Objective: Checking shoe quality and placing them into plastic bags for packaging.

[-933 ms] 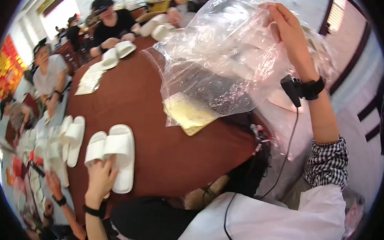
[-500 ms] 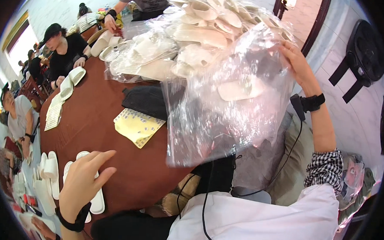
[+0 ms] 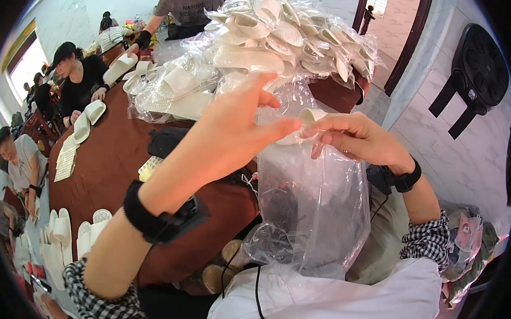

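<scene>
A large clear plastic bag (image 3: 333,203) hangs over my lap, creased and see-through. My right hand (image 3: 362,138) is closed on its top edge, the fingers bent into a pinch. Right at those fingertips is a white slipper (image 3: 310,117); whether it lies inside the bag or behind it I cannot tell. My left hand (image 3: 240,116) reaches across to the bag's top from the left, fingers apart and nothing in them. Beyond both hands rises a heap of bagged white slippers (image 3: 254,59) on the brown-covered table (image 3: 110,164).
On the table lie a black cloth item (image 3: 166,141), partly hidden by my left arm, and a yellow patterned cloth (image 3: 150,168). White slippers (image 3: 63,228) stand at the left. A person in black (image 3: 82,80) sits across the table. A black fan-like device (image 3: 480,72) is on the right wall.
My left hand has moved up and right from the near table edge to the bag's top. My right hand has come down and left, and the bag now hangs lower and narrower.
</scene>
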`<move>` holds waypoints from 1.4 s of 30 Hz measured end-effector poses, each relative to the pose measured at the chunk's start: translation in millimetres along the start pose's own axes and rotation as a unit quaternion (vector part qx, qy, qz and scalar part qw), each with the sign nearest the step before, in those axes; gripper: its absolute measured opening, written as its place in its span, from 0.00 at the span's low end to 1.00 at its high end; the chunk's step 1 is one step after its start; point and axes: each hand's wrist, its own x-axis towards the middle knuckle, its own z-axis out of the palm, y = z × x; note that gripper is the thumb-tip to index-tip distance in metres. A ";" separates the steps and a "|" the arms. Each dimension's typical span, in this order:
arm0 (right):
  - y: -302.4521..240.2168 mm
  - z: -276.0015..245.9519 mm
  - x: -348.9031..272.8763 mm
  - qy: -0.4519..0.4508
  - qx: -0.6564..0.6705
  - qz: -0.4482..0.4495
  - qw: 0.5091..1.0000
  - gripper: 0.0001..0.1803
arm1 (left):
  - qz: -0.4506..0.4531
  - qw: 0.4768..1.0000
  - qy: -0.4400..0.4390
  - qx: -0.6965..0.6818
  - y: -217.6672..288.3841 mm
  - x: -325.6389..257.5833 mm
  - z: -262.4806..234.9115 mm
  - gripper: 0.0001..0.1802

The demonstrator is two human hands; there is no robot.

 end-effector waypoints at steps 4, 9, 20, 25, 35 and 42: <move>6.9 -13.3 -22.9 0.013 0.011 0.048 0.999 0.18 | -0.008 0.994 -0.110 -0.017 -15.2 15.8 6.8 0.17; 57.6 -47.1 -64.7 -0.095 -0.069 0.105 0.988 0.17 | -0.042 0.967 -0.047 -0.247 -38.7 10.5 6.0 0.06; 65.9 -126.5 -80.7 0.340 0.079 0.073 0.934 0.11 | -0.073 0.943 -0.083 -0.312 -54.6 12.9 27.3 0.14; 56.3 -165.1 -59.1 0.313 0.097 -0.054 0.943 0.20 | 0.032 0.879 -0.016 -0.475 -90.1 31.3 72.9 0.23; 264.9 -104.4 -88.1 0.127 -0.044 0.074 0.988 0.28 | -0.191 0.855 0.187 -0.444 -185.3 64.5 122.2 0.14; 276.4 -58.7 5.4 0.178 -0.102 0.166 0.965 0.35 | -0.072 0.964 0.253 -0.039 -206.3 54.0 125.1 0.18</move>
